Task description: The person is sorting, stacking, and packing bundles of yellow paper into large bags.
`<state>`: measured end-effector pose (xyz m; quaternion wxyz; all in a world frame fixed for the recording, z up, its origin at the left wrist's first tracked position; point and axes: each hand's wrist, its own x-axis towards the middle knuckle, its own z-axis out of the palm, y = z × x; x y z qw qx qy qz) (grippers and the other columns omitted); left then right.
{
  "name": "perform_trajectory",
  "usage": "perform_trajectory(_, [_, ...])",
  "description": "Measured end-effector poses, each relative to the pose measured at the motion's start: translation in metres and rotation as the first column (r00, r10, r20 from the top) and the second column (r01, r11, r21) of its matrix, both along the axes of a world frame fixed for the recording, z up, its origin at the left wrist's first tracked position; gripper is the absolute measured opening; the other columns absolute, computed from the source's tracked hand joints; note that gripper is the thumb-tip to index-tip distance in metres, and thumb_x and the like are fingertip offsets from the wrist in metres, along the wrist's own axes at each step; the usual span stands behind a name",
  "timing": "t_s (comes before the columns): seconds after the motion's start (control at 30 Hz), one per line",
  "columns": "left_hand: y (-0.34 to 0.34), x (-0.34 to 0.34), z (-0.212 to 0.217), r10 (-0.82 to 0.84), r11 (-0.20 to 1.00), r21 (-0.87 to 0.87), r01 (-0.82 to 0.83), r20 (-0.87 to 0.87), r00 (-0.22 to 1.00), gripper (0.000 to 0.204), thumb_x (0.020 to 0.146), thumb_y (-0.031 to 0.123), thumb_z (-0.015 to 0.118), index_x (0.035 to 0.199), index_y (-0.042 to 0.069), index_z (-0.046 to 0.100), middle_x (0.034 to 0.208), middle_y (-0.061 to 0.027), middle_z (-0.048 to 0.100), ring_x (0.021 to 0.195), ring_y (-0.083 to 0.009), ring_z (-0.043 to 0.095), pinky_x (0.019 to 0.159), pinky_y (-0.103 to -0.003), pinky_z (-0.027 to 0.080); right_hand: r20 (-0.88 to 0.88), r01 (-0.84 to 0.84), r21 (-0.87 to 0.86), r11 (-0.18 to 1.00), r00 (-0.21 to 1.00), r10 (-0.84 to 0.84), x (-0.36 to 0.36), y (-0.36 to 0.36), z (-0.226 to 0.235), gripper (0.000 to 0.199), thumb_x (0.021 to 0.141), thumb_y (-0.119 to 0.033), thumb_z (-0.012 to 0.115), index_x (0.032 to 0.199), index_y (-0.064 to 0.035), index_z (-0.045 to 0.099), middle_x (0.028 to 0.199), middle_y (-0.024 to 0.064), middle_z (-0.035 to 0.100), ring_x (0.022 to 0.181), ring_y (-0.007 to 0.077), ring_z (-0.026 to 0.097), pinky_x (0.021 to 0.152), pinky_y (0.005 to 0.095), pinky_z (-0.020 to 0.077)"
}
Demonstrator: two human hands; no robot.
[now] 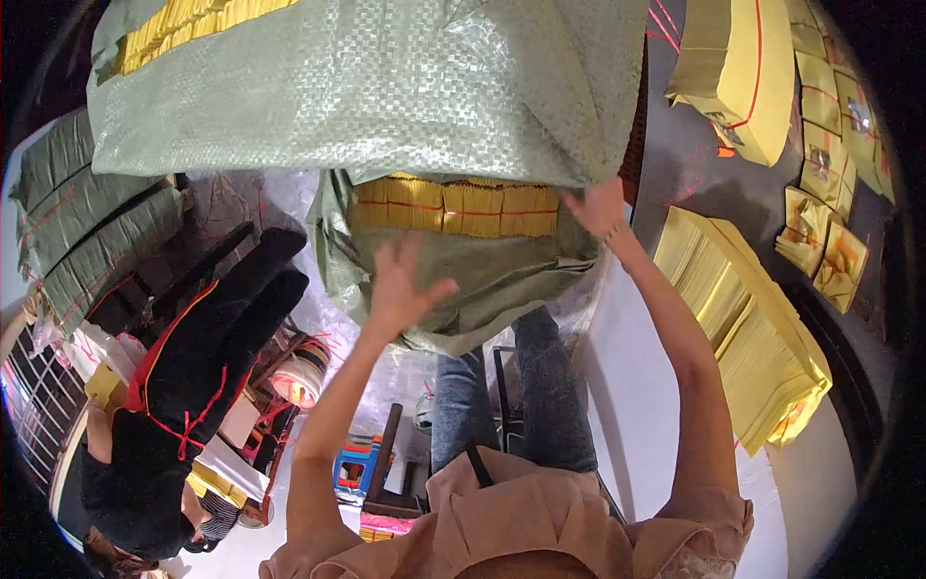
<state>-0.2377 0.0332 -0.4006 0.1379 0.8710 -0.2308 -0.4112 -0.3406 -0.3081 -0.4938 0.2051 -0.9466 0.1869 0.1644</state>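
A large grey-green woven sack (318, 106) stretches across the top of the view. Below its edge, an opened green woven sack (482, 261) sits in front of me, with tied bundles of yellow paper (502, 207) inside. My left hand (400, 294) is open, fingers and thumb spread, over the near side of the opened sack, holding nothing. At the right end of the bundles is my right hand (600, 207), close against the upper sack's corner. Its thumb stands apart from the fingers, which are partly blurred against the sack.
Stacks of yellow paper (743, 328) stand at my right, with a tied block of yellow paper (738, 77) farther off. Dark green wrapped bundles (106, 241) lie at the left. A person in black (145, 482) sits at the lower left. A blue plastic stool (357, 468) is near my left arm.
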Motion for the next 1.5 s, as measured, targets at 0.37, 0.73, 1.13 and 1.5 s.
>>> perform_trajectory(0.37, [0.103, 0.166, -0.138, -0.011, 0.951, 0.254, -0.174, 0.592, 0.806, 0.040, 0.077, 0.037, 0.065, 0.107, 0.010, 0.066, 0.104, -0.0142, 0.066, 0.103, -0.0360, 0.059, 0.089, -0.045, 0.047, 0.300, 0.346, 0.068, 0.936, 0.887, -0.350, 0.053, 0.004, -0.069, 0.037, 0.077, -0.014, 0.063, 0.110, -0.0022, 0.055, 0.101, 0.0201, 0.062, 0.081, 0.0396, 0.063, 0.068, 0.0425, 0.0526])
perform_trajectory(0.73, [0.026, 0.167, -0.043, -0.029, 0.992, -0.046, 0.120, 0.827, 0.561, 0.043, 0.075, 0.024, 0.067, 0.109, 0.001, 0.056, 0.111, -0.0236, 0.054, 0.096, -0.0415, 0.051, 0.080, -0.051, 0.040, 0.300, 0.449, 0.107, 0.887, 0.836, -0.459, -0.033, -0.049, -0.095, 0.080, 0.067, -0.032, 0.079, 0.131, -0.0068, 0.038, 0.118, 0.0193, 0.051, 0.105, 0.0382, 0.053, 0.085, 0.0443, 0.0473])
perform_trajectory(1.13, [0.064, -0.057, -0.101, -0.792, 0.590, 0.221, 0.776, 0.343, 0.504, 0.086, 0.067, 0.046, 0.073, 0.137, 0.007, 0.040, 0.127, -0.0187, 0.052, 0.117, -0.0362, 0.047, 0.103, -0.052, 0.028, -0.258, 0.774, 0.423, 0.471, 0.601, -0.757, -0.080, 0.032, -0.112, 0.082, 0.067, -0.028, 0.086, 0.124, 0.0079, 0.039, 0.110, 0.0121, 0.063, 0.101, 0.0208, 0.059, 0.093, 0.0334, 0.0452])
perform_trajectory(1.5, [0.029, -0.003, 0.025, -0.488, 0.854, 0.128, 0.504, -0.134, 0.862, 0.018, 0.066, 0.021, 0.060, 0.071, 0.006, 0.068, 0.077, -0.0167, 0.066, 0.074, -0.0331, 0.066, 0.066, -0.042, 0.053, 0.030, 0.655, 0.429, 0.622, 0.678, -0.735, -0.141, 0.001, -0.048, 0.039, 0.083, -0.013, 0.057, 0.120, 0.0010, 0.053, 0.107, 0.0220, 0.063, 0.100, 0.0378, 0.061, 0.086, 0.0402, 0.0463])
